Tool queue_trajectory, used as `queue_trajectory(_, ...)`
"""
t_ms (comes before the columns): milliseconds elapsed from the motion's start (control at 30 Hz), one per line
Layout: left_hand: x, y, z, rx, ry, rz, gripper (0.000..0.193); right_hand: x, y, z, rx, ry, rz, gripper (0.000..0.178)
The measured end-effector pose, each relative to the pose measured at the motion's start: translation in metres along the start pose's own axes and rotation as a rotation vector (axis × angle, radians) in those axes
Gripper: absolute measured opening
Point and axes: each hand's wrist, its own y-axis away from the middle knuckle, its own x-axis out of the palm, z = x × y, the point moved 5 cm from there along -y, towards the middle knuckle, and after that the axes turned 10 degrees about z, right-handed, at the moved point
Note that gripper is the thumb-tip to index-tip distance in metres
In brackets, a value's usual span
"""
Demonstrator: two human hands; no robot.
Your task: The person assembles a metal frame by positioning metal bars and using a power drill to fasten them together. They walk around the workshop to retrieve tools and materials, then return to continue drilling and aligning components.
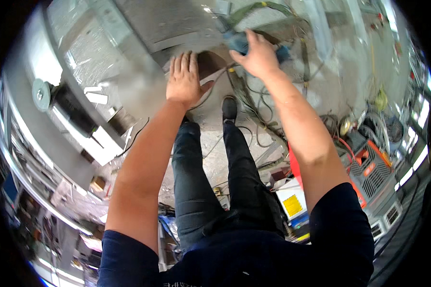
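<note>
My right hand [257,56] is wrapped round a teal hand-held power tool [236,41]. The tool is smeared by motion and partly covered by my fingers, so its exact kind is unclear. To its left, my left hand [185,80] lies flat with fingers stretched out, at the edge of a grey metal piece [177,42]. A dark brown curved surface or opening [210,64] shows just right of my left fingers. A thin cable [214,86] runs between the two hands.
Grey metal profiles [76,148] stand on the left beside a pale disc [41,94]. Green hoses and cables [266,119] trail across the floor. An orange-and-grey machine [368,173] and a white box with a yellow label [283,195] stand at lower right. My shoe [229,109] is below the hands.
</note>
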Motion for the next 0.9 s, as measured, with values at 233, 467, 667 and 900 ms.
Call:
queue_trajectory(233, 0.03, -0.065, -0.024, -0.12, -0.138, 0.208, 0.104, -0.003, 0.029, -0.017, -0.039, -0.125, -0.138, 0.08)
queue_trajectory(467, 0.047, -0.066, -0.021, -0.042, -0.262, 0.038, 0.101, 0.023, 0.099, -0.063, -0.109, -0.629, -0.295, 0.044)
queue_trajectory(667, 0.053, -0.062, -0.015, -0.015, -0.353, -0.034, 0.102, 0.233, 0.115, -0.181, 0.496, -0.795, 0.346, 0.046)
queue_trajectory(900, 0.056, -0.05, 0.007, 0.018, -0.289, 0.049, 0.109, 0.367, 0.044, -0.312, 0.668, -0.444, 0.445, 0.06)
